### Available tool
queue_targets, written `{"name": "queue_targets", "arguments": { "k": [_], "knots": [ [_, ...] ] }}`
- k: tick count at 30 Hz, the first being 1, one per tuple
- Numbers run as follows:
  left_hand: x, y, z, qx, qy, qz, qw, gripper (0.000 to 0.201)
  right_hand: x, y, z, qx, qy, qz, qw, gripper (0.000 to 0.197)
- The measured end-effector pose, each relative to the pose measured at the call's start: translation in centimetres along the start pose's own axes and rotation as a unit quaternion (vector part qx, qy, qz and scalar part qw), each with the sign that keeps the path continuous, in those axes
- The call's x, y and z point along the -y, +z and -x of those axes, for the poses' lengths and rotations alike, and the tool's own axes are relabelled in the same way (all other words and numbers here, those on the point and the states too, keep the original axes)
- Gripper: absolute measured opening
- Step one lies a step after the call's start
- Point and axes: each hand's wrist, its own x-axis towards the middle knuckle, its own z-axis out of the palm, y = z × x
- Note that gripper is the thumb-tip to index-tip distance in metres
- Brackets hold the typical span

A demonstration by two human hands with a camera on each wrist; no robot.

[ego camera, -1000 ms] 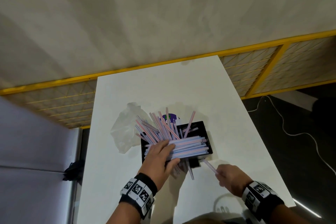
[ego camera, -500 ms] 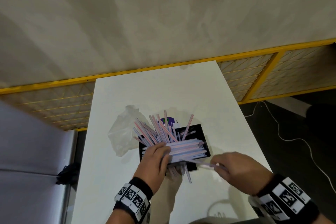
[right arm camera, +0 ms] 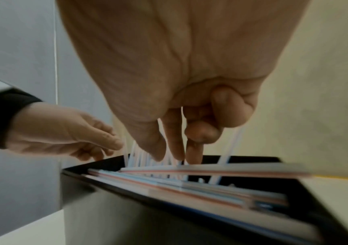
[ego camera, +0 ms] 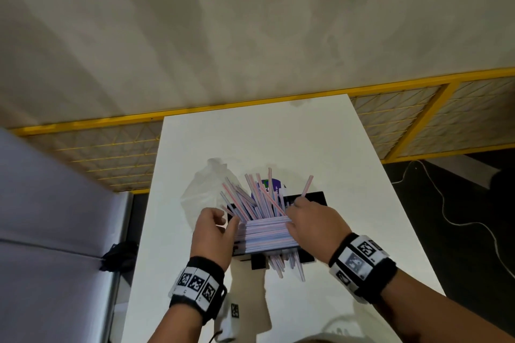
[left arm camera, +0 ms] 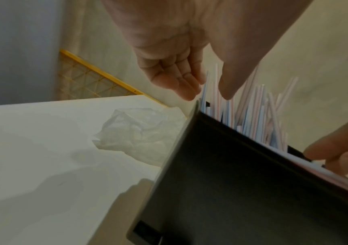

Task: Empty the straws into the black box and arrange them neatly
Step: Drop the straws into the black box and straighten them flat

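A black box (ego camera: pixel 315 196) (left arm camera: pixel 231 182) (right arm camera: pixel 263 160) stands on the white table (ego camera: pixel 250 142). A flat stack of striped straws (ego camera: pixel 264 234) (right arm camera: pixel 189 187) lies crosswise in its near half. Behind the stack, loose straws (ego camera: pixel 259 198) (left arm camera: pixel 252 116) stand tilted at odd angles. Several straw ends (ego camera: pixel 287 264) poke out past the near wall. My left hand (ego camera: pixel 227 220) (left arm camera: pixel 208 97) holds nothing; its thumb is at the stack's left end. My right hand (ego camera: pixel 292 214) (right arm camera: pixel 175 158) reaches down with thumb and two straight fingers onto the stack's top.
A crumpled clear plastic bag (ego camera: pixel 203 192) (left arm camera: pixel 135 131) lies just left of the box. A purple-labelled item (ego camera: pixel 274 185) shows behind the standing straws. A yellow mesh fence (ego camera: pixel 418 125) runs past the table's far end, and a cable (ego camera: pixel 459 231) trails on the floor to the right.
My right hand brought a loose straw from the table's near right up onto the stack. My left hand slid from the top of the stack to its left end.
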Motion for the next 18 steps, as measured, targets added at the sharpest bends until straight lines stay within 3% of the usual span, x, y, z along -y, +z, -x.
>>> {"name": "queue_targets", "arguments": {
  "k": [2,5,10,15,18],
  "knots": [
    [0.0,0.3,-0.9,0.014,-0.020,0.020,0.999,0.027,1.5,-0.2,-0.6,-0.023,-0.005,-0.056,0.998,0.019],
    [-0.3,0.6,-2.1,0.021,-0.008,0.011,1.000,0.022,3.5,0.6,-1.8,-0.045,-0.070,-0.082,0.993,0.017],
    [-0.9,0.4,-2.7,0.042,0.049,0.003,0.998,0.020,4.8,2.2,-4.3,-0.020,-0.003,-0.178,0.984,0.025],
    [-2.1,0.4,-2.5,0.054,0.111,-0.163,0.979,0.021,5.0,3.0,-5.3,-0.007,0.045,-0.188,0.981,0.030],
    [-2.5,0.8,-2.0,0.059,0.093,-0.204,0.973,0.017,5.0,3.2,-5.3,-0.012,0.044,-0.195,0.980,0.026]
  ]
}}
